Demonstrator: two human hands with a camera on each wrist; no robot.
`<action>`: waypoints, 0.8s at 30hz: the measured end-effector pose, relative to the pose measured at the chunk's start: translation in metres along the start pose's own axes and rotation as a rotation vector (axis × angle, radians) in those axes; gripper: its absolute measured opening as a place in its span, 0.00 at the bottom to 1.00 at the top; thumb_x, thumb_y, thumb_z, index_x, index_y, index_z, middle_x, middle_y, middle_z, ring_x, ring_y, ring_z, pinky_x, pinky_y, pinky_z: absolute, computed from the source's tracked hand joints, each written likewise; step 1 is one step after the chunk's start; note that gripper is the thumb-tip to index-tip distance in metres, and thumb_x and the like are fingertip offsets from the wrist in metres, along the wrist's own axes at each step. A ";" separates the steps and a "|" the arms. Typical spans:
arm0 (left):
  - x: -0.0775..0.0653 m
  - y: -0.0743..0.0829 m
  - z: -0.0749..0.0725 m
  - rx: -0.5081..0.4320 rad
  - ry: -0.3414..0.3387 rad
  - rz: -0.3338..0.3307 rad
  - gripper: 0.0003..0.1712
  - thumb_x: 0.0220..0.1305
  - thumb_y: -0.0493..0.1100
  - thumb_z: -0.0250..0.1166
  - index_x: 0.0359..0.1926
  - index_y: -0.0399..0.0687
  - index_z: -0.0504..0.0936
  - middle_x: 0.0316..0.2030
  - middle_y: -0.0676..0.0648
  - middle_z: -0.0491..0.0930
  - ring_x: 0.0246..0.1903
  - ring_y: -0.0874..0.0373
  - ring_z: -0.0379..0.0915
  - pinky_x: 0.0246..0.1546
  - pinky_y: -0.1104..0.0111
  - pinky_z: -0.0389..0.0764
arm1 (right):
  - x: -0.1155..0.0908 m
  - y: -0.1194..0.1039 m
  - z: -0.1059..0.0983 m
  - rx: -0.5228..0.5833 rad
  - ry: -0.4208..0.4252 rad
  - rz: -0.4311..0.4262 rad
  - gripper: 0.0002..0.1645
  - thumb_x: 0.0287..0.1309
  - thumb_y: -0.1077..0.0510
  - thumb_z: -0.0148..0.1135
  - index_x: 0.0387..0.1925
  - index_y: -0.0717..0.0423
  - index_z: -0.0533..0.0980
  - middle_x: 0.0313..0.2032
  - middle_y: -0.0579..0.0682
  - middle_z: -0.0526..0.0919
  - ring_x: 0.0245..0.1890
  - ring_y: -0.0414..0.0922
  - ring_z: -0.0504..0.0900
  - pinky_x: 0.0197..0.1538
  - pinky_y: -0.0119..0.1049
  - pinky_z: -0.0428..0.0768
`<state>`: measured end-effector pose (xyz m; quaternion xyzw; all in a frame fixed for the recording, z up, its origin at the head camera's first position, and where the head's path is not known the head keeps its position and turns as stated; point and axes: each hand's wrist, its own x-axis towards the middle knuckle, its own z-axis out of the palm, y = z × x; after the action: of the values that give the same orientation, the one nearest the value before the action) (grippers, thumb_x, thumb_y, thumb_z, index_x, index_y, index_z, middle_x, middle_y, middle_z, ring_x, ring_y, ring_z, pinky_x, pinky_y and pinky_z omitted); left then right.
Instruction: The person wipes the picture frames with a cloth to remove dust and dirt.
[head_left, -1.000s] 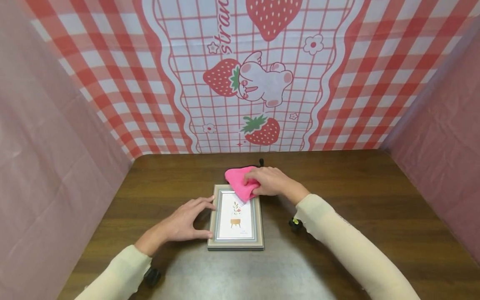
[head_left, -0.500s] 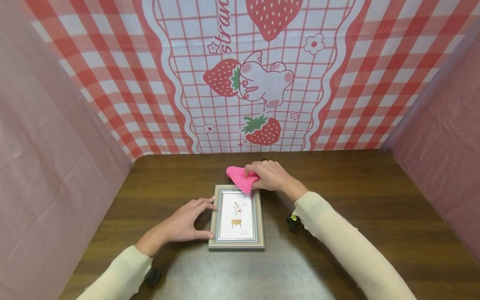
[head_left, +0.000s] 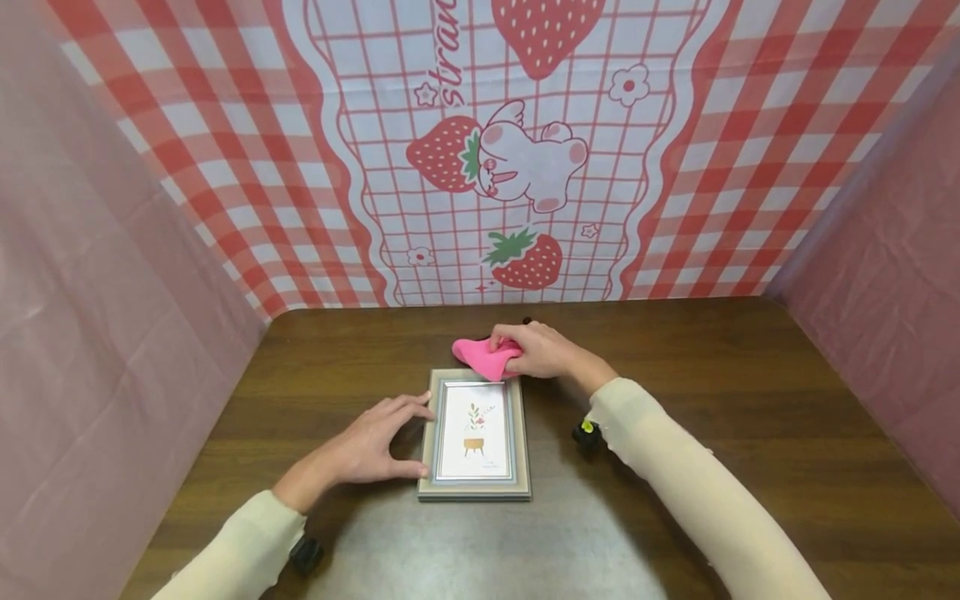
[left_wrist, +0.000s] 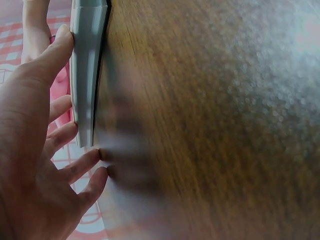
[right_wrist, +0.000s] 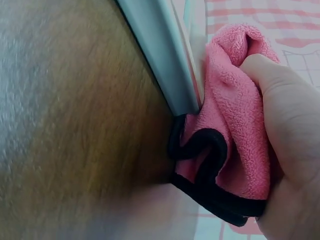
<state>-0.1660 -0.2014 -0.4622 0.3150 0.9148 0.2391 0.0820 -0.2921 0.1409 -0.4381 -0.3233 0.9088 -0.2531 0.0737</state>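
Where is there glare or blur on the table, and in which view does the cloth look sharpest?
Head: pale glare on the table below the picture frame; left wrist: bright glare at upper right, soft dark smudge beside the picture frame; right wrist: cloth sharpest, fluffy surface visible, table softer.

The left sleeve (head_left: 238,537) and right sleeve (head_left: 701,483) are plain pale cream, long and smooth-looking, with a few small bumps along the edges. Each ends in a slightly uneven cuff above the wrist. The left hand (head_left: 367,442) and right hand (head_left: 543,350) are bare. A small, rounded black device (head_left: 306,553) shows under the left cuff; another black device (head_left: 585,436), with a yellow-green spot (head_left: 587,426), shows under the right.
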 end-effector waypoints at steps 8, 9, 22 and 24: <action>0.000 0.000 0.000 -0.008 -0.001 -0.008 0.42 0.64 0.63 0.83 0.71 0.51 0.80 0.85 0.41 0.70 0.80 0.34 0.72 0.77 0.33 0.74 | 0.001 0.000 0.000 -0.023 -0.047 0.001 0.13 0.71 0.57 0.74 0.51 0.44 0.80 0.35 0.47 0.83 0.32 0.43 0.70 0.41 0.37 0.69; 0.000 0.000 0.000 -0.008 0.000 -0.007 0.42 0.63 0.63 0.83 0.71 0.51 0.80 0.85 0.41 0.70 0.80 0.34 0.72 0.77 0.32 0.74 | 0.001 -0.001 0.001 -0.028 -0.049 0.003 0.13 0.71 0.58 0.74 0.51 0.44 0.80 0.35 0.47 0.83 0.32 0.43 0.70 0.41 0.37 0.69; -0.001 -0.001 0.002 -0.010 0.000 -0.012 0.42 0.64 0.63 0.83 0.72 0.53 0.80 0.86 0.41 0.69 0.80 0.34 0.71 0.78 0.31 0.72 | 0.010 -0.012 0.007 -0.056 -0.058 -0.030 0.12 0.70 0.60 0.74 0.50 0.45 0.81 0.33 0.44 0.80 0.33 0.42 0.71 0.41 0.37 0.69; -0.001 -0.001 0.002 -0.012 -0.003 -0.012 0.42 0.64 0.63 0.83 0.72 0.53 0.80 0.86 0.41 0.69 0.80 0.34 0.71 0.78 0.31 0.72 | 0.014 -0.015 0.010 -0.064 -0.058 -0.036 0.12 0.71 0.60 0.73 0.51 0.45 0.81 0.34 0.45 0.81 0.33 0.42 0.71 0.41 0.36 0.69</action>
<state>-0.1656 -0.2019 -0.4641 0.3092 0.9152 0.2436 0.0868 -0.2918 0.1180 -0.4381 -0.3490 0.9079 -0.2159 0.0851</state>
